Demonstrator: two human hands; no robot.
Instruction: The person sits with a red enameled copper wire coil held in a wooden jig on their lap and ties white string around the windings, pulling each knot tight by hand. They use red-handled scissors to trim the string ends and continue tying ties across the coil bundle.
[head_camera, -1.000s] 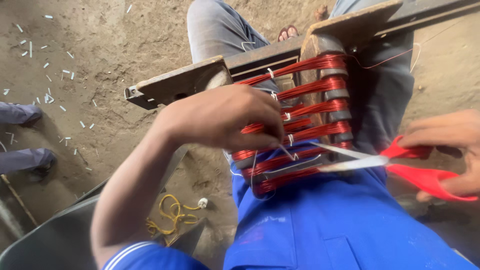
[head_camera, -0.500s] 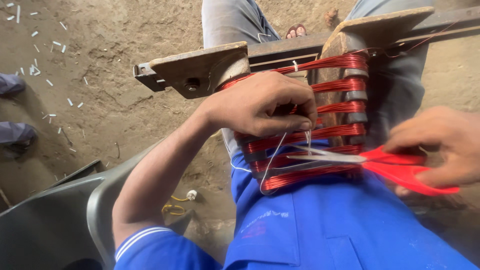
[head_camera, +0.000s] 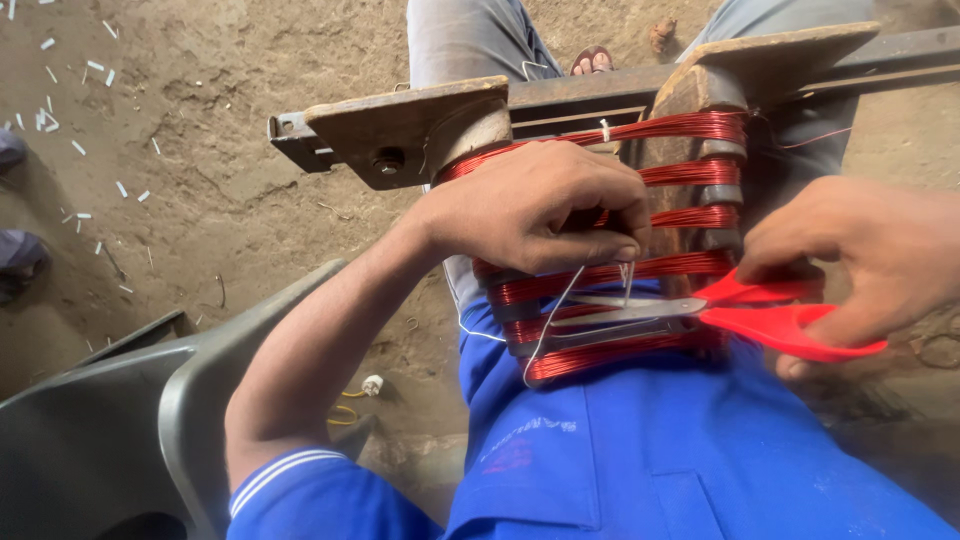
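The left hand (head_camera: 545, 205) is bunched over the red wire coils (head_camera: 620, 270), its fingertips pinching a thin white string (head_camera: 555, 310) that hangs down just under the knuckles and trails toward the lap. The right hand (head_camera: 860, 260) is gripped through the loops of a pair of red-handled scissors (head_camera: 720, 315), whose blades reach leftward, right beneath the left fingers and close against the string. The coils are wound in separate bands around a wooden former (head_camera: 700, 95) that rests across the person's knees, beyond both hands. That string looks light and limp, so it would want holding taut near the cut; the wire looks stiff but easily nicked, best steadied by pressing on the bundled bands rather than single strands.
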